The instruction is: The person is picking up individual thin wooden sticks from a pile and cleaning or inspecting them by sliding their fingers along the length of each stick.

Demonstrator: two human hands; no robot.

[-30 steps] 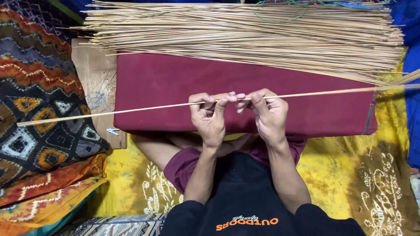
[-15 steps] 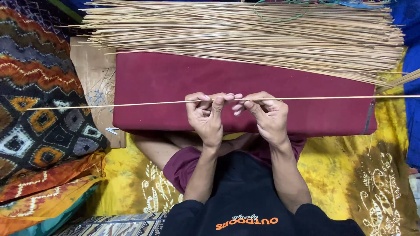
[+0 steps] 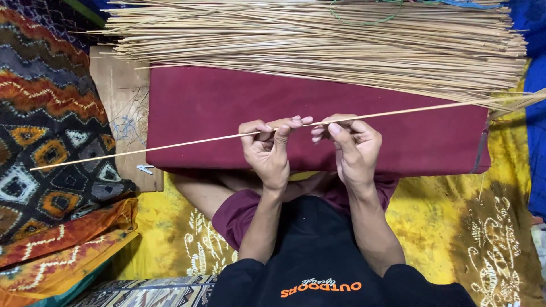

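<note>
- The left hand (image 3: 267, 150) and right hand (image 3: 352, 148) pinch one long thin pale bamboo stick (image 3: 170, 144) between fingertips, held over the flat maroon cloth-covered board (image 3: 398, 136); the stick slants, its left end past the board's edge.
- Bare maroon surface lies either side of the hands; a dense heap of pale straw-like sticks (image 3: 318, 45) crowds the far edge.
- The zigzag-patterned woven cloth (image 3: 45, 142) sits left; yellow printed fabric (image 3: 455, 227), seemingly batik, lies below.

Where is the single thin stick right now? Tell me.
In the head view, the thin stick is pinched at centre between both hands, slanting across the maroon cushion.
</note>
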